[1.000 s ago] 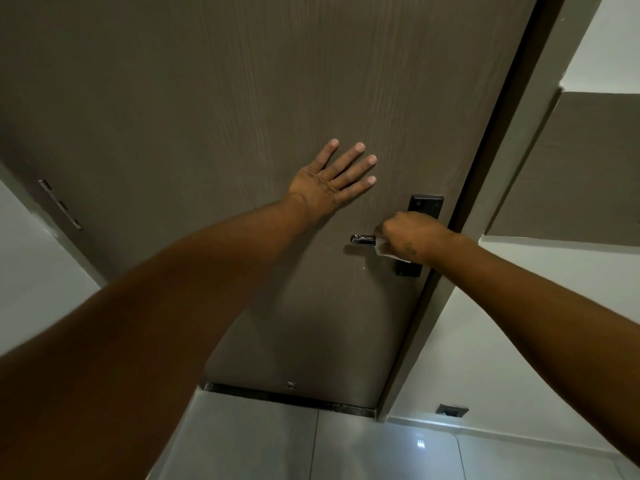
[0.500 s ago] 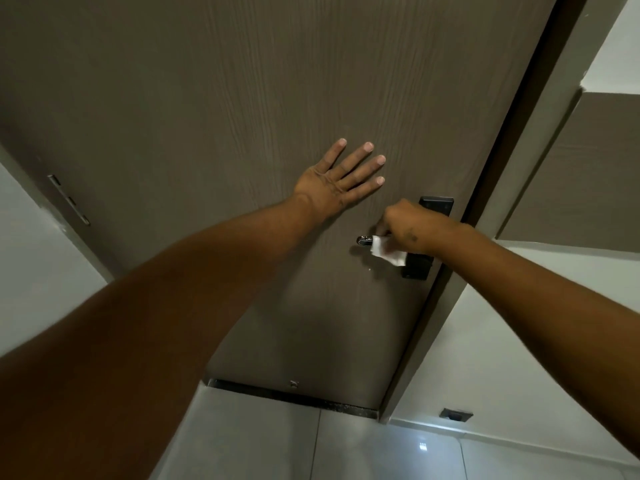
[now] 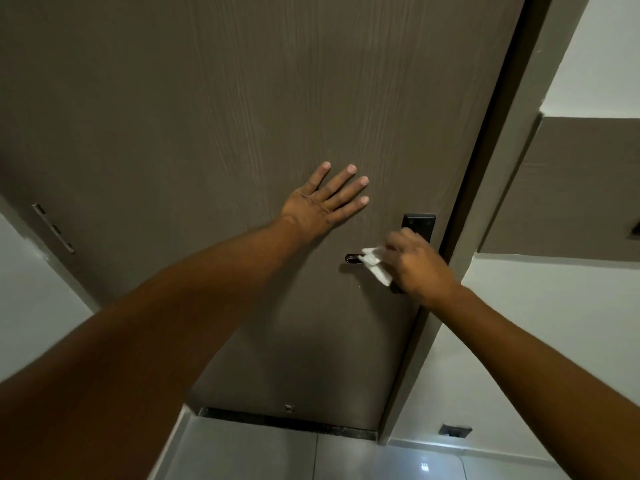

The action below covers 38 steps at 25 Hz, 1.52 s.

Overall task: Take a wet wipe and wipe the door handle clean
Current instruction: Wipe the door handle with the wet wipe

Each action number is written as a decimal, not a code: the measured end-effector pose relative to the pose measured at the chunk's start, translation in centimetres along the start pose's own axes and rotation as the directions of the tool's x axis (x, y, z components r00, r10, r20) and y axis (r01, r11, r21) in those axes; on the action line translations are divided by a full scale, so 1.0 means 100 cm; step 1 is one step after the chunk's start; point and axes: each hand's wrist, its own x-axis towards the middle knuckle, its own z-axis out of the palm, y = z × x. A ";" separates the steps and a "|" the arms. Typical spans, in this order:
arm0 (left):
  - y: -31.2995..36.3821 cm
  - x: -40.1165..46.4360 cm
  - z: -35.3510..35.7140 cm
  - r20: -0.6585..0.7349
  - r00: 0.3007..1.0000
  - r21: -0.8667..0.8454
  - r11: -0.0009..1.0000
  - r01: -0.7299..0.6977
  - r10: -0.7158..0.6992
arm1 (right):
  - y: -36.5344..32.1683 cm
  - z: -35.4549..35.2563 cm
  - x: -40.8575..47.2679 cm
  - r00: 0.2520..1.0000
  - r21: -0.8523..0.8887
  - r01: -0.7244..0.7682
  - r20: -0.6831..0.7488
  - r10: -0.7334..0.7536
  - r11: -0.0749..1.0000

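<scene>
A brown wood-grain door (image 3: 242, 133) fills most of the view. Its metal lever handle (image 3: 352, 259) sticks out to the left from a black lock plate (image 3: 419, 224) near the door's right edge. My right hand (image 3: 420, 268) covers most of the lever and is shut on a white wet wipe (image 3: 375, 268), which is pressed against the handle; only the lever's tip shows. My left hand (image 3: 323, 202) lies flat on the door with fingers spread, up and left of the handle, holding nothing.
The grey door frame (image 3: 485, 220) runs along the right, with a white wall (image 3: 536, 323) and a brown wall panel (image 3: 581, 188) beyond it. A hinge (image 3: 53, 228) shows at far left. Glossy floor tiles (image 3: 259, 455) lie below, with a small dark fitting (image 3: 454, 430) low on the wall.
My right hand has slid along the lever with the wipe, which now hangs out more to the left of the hand. My left hand stays flat on the door.
</scene>
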 end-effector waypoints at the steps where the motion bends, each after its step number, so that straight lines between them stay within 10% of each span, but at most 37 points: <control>1: -0.001 0.000 0.000 -0.005 1.000 0.004 1.000 -0.006 0.006 | 0.007 0.002 -0.016 0.986 0.110 -0.156 -0.039 0.161 0.982; 5: -0.003 -0.001 -0.001 -0.047 0.999 0.031 0.999 -0.018 0.020 | 0.001 0.023 -0.036 0.639 0.666 -0.516 -0.119 0.760 0.538; 10: -0.003 -0.001 -0.002 -0.032 0.999 0.007 1.000 -0.021 0.021 | -0.025 0.036 -0.038 0.309 0.847 -0.460 -0.127 0.943 0.265; 15: -0.001 0.000 0.003 -0.035 0.999 -0.030 0.999 -0.017 0.016 | -0.070 0.039 -0.011 0.496 0.868 -0.424 -0.018 0.868 0.260; 20: -0.002 0.001 0.002 -0.022 1.000 -0.031 0.999 -0.008 0.007 | -0.108 0.041 0.034 0.732 0.714 -0.471 -0.011 0.682 0.517; 24: -0.002 0.000 0.002 0.016 1.000 -0.041 0.999 -0.012 0.012 | -0.061 0.029 0.003 0.525 0.849 -0.463 0.030 0.851 0.256; 29: -0.001 0.000 0.000 0.003 1.000 -0.011 1.000 -0.022 0.022 | -0.012 0.022 -0.018 0.372 0.841 -0.470 -0.086 0.924 0.268; 34: -0.003 0.000 -0.001 0.003 1.000 -0.038 0.999 -0.024 0.024 | -0.023 0.024 -0.015 -0.021 0.863 -0.194 0.471 0.882 -0.466; 38: -0.002 0.000 -0.001 0.002 1.000 -0.048 0.999 -0.010 0.010 | -0.050 0.022 -0.004 0.204 0.593 0.138 0.766 0.609 -0.793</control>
